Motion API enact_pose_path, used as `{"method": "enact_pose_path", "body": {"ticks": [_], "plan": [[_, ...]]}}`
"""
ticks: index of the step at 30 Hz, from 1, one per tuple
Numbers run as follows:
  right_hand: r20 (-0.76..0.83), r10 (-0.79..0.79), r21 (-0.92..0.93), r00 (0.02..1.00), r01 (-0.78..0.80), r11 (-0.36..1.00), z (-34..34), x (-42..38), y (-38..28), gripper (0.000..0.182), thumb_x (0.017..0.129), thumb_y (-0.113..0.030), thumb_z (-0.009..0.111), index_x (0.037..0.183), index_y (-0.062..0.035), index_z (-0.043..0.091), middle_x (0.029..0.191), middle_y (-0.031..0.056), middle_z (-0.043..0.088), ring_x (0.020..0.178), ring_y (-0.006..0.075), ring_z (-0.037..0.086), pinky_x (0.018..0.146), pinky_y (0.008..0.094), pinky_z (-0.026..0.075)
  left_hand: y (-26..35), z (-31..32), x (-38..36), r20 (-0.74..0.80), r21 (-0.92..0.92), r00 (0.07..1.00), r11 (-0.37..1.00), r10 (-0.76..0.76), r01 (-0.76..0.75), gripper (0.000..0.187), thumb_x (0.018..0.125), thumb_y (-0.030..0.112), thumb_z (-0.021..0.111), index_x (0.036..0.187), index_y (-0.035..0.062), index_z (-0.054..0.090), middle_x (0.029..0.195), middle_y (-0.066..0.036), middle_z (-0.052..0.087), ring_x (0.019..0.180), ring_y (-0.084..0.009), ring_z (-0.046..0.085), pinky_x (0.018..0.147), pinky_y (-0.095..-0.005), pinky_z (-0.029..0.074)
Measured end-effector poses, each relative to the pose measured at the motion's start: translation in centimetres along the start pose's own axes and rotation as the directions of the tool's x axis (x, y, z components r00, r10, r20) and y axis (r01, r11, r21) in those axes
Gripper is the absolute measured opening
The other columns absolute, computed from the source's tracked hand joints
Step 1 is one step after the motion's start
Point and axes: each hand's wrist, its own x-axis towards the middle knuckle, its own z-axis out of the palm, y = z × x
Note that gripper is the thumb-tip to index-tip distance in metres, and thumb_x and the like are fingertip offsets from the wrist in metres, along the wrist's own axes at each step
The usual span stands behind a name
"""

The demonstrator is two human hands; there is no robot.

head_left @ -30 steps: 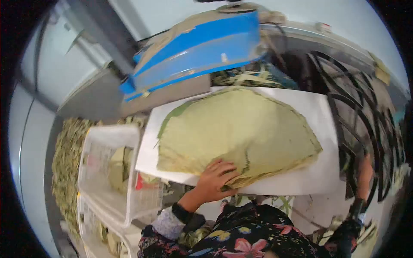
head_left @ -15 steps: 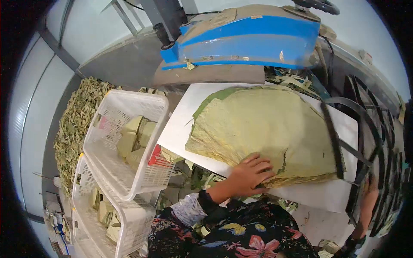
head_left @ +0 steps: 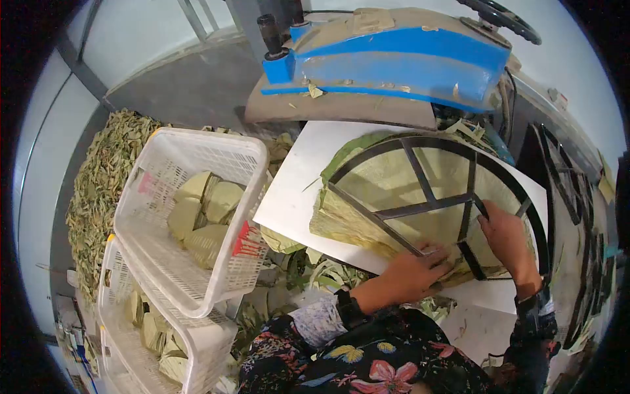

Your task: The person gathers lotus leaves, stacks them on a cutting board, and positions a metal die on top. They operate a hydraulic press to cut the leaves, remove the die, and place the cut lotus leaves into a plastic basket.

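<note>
A stack of large dried leaves (head_left: 367, 226), pale green and half-round, lies on a white board (head_left: 285, 210). Over it sits a black fan-shaped metal cutting die (head_left: 446, 205) with inner bars. My right hand (head_left: 508, 236) has its fingers wrapped round one of the die's bars, right of centre. At the front edge of the stack, my left hand (head_left: 413, 276) rests with fingers stretched over the leaves, beside the lower end of the die's left bar.
Behind the board stands a blue machine (head_left: 400, 62) with a handwheel (head_left: 505, 20). White crates (head_left: 256, 154) holding cut leaf pieces (head_left: 207, 210) are at the left. Beyond them is a heap of leaf scraps (head_left: 102, 184). More black metal frames (head_left: 564, 177) lean at the right.
My right hand has brought the cutting die from the right onto the leaf stack. My left hand stays at the stack's front edge. The view has shifted slightly.
</note>
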Motion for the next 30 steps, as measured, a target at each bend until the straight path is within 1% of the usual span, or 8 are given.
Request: {"method": "enact_pose_path", "body": {"ticks": [2,8,9,11,12,14,18,30], "plan": [[-0.024,-0.052,0.007,0.998,0.052,0.999,0.8,0.9,-0.2,0.024,0.087,-0.02,0.054,0.104,-0.0028,0.052,0.081,0.0209,0.062,0.076,0.0399,0.06,0.063,0.0471,0.048,0.2,-0.3,0.0,-0.086,-0.024,0.996,1.0,-0.008,0.006,0.05,0.072,0.029,0.068,0.115,0.0081,0.054,0.122,-0.014,0.052,0.116,-0.031,0.049,0.097,-0.0405,0.04],[0.004,-0.051,-0.067,0.999,0.051,0.996,2.4,1.9,0.4,0.017,0.087,-0.017,0.051,0.098,-0.0037,0.051,0.077,0.019,0.063,0.072,0.038,0.062,0.062,0.0482,0.049,0.6,-0.3,0.0,0.01,-0.032,0.999,0.999,-0.044,0.044,0.052,0.072,0.03,0.067,0.119,0.0113,0.052,0.123,-0.013,0.051,0.117,-0.029,0.049,0.087,-0.0377,0.048],[0.032,-0.06,-0.098,0.998,0.063,0.993,2.8,2.0,0.5,0.017,0.086,-0.015,0.05,0.099,-0.0037,0.051,0.077,0.0188,0.063,0.072,0.0373,0.063,0.061,0.0482,0.05,0.7,-0.5,0.0,0.025,-0.047,1.0,0.999,-0.006,0.008,0.052,0.072,0.03,0.067,0.119,0.0113,0.052,0.123,-0.013,0.051,0.117,-0.029,0.049,0.087,-0.0377,0.048],[0.051,-0.045,-0.12,0.998,0.051,0.991,2.9,2.0,0.7,0.017,0.085,-0.013,0.049,0.099,-0.0044,0.053,0.077,0.0179,0.063,0.072,0.0361,0.063,0.061,0.047,0.05,0.8,-0.7,0.1,0.15,0.032,0.981,0.992,-0.126,0.123,0.052,0.073,0.028,0.067,0.12,0.0129,0.052,0.125,-0.012,0.05,0.118,-0.0291,0.048,0.087,-0.0384,0.048],[0.043,-0.032,-0.107,0.999,0.036,0.994,3.1,2.0,0.7,0.017,0.084,-0.013,0.049,0.098,-0.005,0.055,0.077,0.0174,0.063,0.071,0.0355,0.063,0.061,0.0459,0.05,1.0,-0.9,0.4,0.176,0.005,0.983,0.999,-0.053,0.053,0.052,0.073,0.028,0.067,0.12,0.0129,0.052,0.125,-0.012,0.05,0.118,-0.0291,0.048,0.087,-0.0384,0.048],[-0.065,-0.15,-0.102,0.987,0.143,0.984,4.5,1.7,1.9,0.017,0.083,-0.011,0.049,0.098,-0.0039,0.055,0.074,0.0144,0.064,0.067,0.0327,0.065,0.054,0.0437,0.051,1.1,-1.5,0.8,0.11,0.027,0.992,0.998,-0.061,0.059,0.054,0.072,0.028,0.068,0.122,0.0126,0.052,0.128,-0.012,0.05,0.118,-0.0289,0.049,0.087,-0.0395,0.048],[-0.17,-0.254,-0.147,0.952,0.231,0.962,4.4,1.8,2.3,0.016,0.079,-0.01,0.053,0.094,-0.0039,0.056,0.069,0.011,0.063,0.061,0.029,0.065,0.047,0.0395,0.051,1.0,-1.3,1.0,0.195,0.098,0.98,0.995,-0.032,0.013,0.059,0.069,0.027,0.071,0.122,0.0101,0.051,0.13,-0.012,0.048,0.118,-0.0295,0.049,0.088,-0.0396,0.048],[-0.26,-0.251,-0.046,0.933,0.247,0.968,6.0,3.0,3.1,0.017,0.077,-0.008,0.054,0.092,0.0001,0.056,0.064,0.0123,0.062,0.055,0.0297,0.063,0.046,0.0399,0.049,1.1,-1.1,1.5,0.167,0.068,0.98,0.993,-0.107,0.097,0.06,0.064,0.021,0.075,0.118,0.0061,0.054,0.127,-0.014,0.051,0.118,-0.0339,0.048,0.096,-0.0409,0.042]]}}
